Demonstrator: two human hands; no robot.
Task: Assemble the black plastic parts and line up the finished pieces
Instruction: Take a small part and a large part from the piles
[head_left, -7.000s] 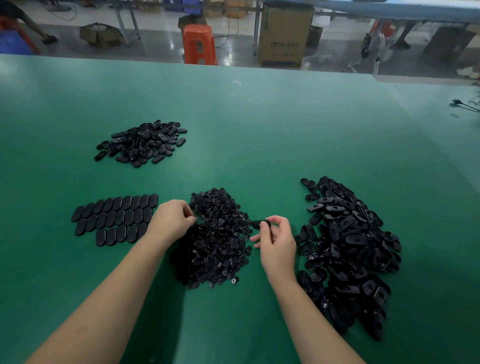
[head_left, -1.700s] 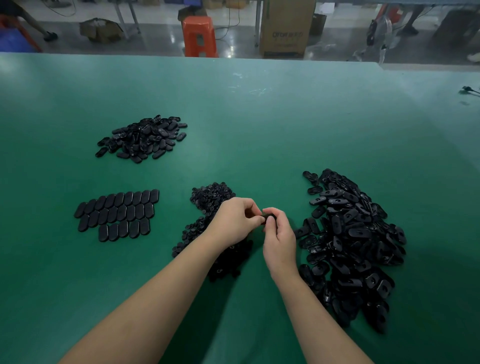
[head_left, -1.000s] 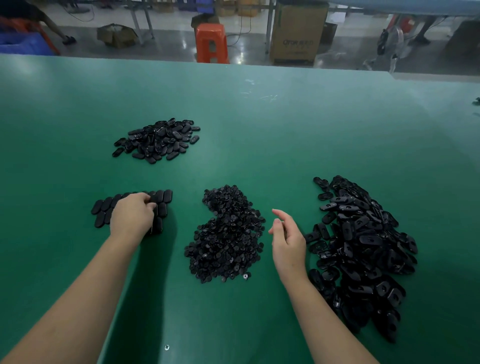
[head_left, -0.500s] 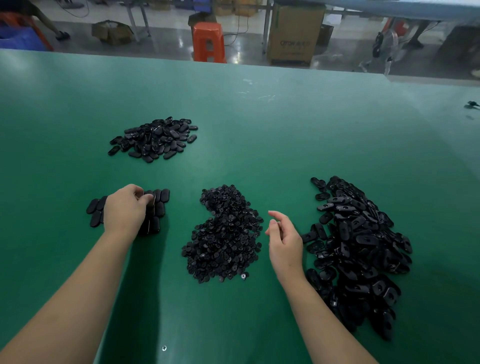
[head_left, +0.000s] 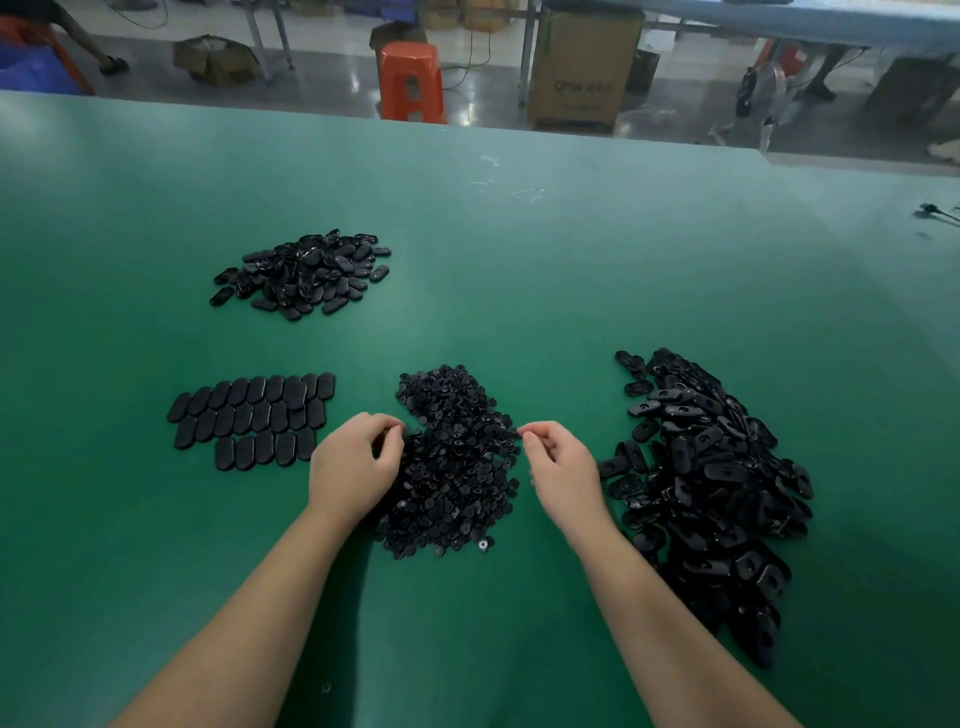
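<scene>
Centre of the frame: the pile of small round black parts (head_left: 457, 462), the stock I am drawing from. My left hand (head_left: 353, 467) sits at the pile's left edge with fingers curled down into it; whether it already pinches a part I cannot tell. My right hand (head_left: 558, 462) hovers at the pile's right edge, thumb and forefinger brought together at the tip, other fingers loosely curled; nothing is visible between them, so I cannot tell whether it holds a part.

Right of the frame: the large heap of oval shells (head_left: 711, 488), many showing an open hollow, apparently the mating parts. Left of centre: the finished pieces (head_left: 249, 415), laid in three tidy rows, flat side up, touching one another. Upper left: a second loose pile of oval pieces (head_left: 304, 273), well apart from the rows. All rest on the green surface (head_left: 571, 270); an orange stool (head_left: 410, 78) and a cardboard box (head_left: 582, 67) stand beyond its far edge.

Risks, as I judge them: the small parts cling together, so a pinch may lift two; the left forearm passes near the rows and could nudge them askew; a black-on-black misfit may go unnoticed.
</scene>
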